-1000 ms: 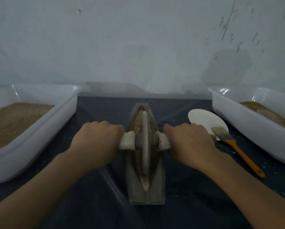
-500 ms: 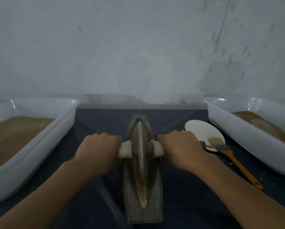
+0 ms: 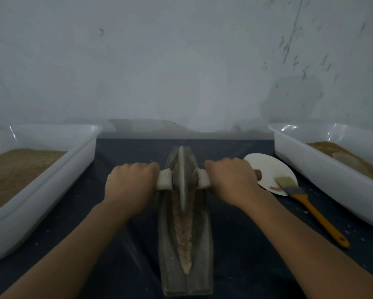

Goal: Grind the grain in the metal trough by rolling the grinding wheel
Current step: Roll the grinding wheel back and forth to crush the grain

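1. Counter [image 3: 235, 234] – dark cover, a white tub at each side.
2. Metal trough [image 3: 186, 244] lies centred, lengthwise, grain [image 3: 184, 229] along its groove.
3. Grinding wheel [image 3: 182, 180] stands upright near the trough's far end.
4. Left hand [image 3: 130, 186] and right hand [image 3: 232, 180] – fingers clenched round the wheel's cloth-wrapped axle ends.

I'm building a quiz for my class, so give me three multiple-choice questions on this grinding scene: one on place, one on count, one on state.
1. Where does the orange-handled brush lie?
A. right of the grey metal trough
B. in the left tub
C. in the trough

2. How many white plastic tubs?
A. one
B. two
C. four

3. What are the left hand and right hand doing?
A. lying flat
B. gripping the grinding wheel's handles
C. holding the brush

Key: A, it lies by the white paper plate; B, one tub each side; C is wrong, B, fingers curl round the handles.
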A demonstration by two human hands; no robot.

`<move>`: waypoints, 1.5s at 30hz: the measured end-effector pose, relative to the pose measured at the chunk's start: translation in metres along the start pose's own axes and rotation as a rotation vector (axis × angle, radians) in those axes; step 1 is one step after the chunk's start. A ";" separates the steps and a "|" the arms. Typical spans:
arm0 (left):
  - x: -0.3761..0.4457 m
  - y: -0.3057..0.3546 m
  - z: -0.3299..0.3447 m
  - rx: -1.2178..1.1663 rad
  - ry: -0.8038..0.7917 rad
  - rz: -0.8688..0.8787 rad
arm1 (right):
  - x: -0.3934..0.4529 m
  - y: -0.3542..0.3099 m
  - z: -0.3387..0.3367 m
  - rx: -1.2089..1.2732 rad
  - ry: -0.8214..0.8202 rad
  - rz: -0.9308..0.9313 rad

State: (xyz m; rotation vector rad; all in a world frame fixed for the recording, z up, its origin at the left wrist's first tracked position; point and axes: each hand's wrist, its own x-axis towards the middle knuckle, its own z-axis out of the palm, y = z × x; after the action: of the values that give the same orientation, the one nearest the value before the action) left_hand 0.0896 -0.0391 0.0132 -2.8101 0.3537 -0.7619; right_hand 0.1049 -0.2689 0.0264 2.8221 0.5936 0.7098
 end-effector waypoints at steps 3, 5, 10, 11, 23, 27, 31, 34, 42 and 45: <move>-0.004 -0.004 0.006 -0.047 0.003 -0.019 | 0.003 -0.004 -0.003 -0.087 0.038 -0.039; -0.008 -0.004 -0.003 -0.028 -0.017 0.011 | -0.004 -0.007 -0.012 -0.054 0.008 -0.042; -0.042 -0.003 -0.040 0.020 0.015 0.196 | -0.051 -0.009 -0.037 0.028 -0.024 -0.153; -0.050 -0.003 -0.048 0.021 0.042 0.239 | -0.060 -0.010 -0.040 0.008 0.013 -0.174; 0.002 -0.007 0.011 -0.039 0.054 -0.004 | 0.007 -0.006 -0.005 -0.081 0.035 -0.024; -0.003 -0.006 0.005 -0.045 0.026 -0.012 | 0.003 -0.008 -0.013 -0.060 0.000 -0.031; -0.033 -0.002 -0.026 0.011 0.015 0.123 | -0.035 -0.012 -0.034 0.049 -0.069 -0.090; -0.053 -0.003 -0.050 -0.008 0.016 0.196 | -0.060 -0.016 -0.048 0.012 -0.024 -0.144; -0.022 -0.003 -0.014 0.053 0.030 0.075 | -0.027 -0.011 -0.021 0.051 -0.035 -0.010; 0.002 -0.003 -0.002 0.081 0.037 0.061 | -0.006 -0.005 -0.002 0.060 -0.021 0.045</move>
State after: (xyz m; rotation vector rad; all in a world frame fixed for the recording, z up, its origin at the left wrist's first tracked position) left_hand 0.0908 -0.0368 0.0168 -2.7004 0.4040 -0.7969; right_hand 0.0979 -0.2667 0.0246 2.9032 0.5593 0.6810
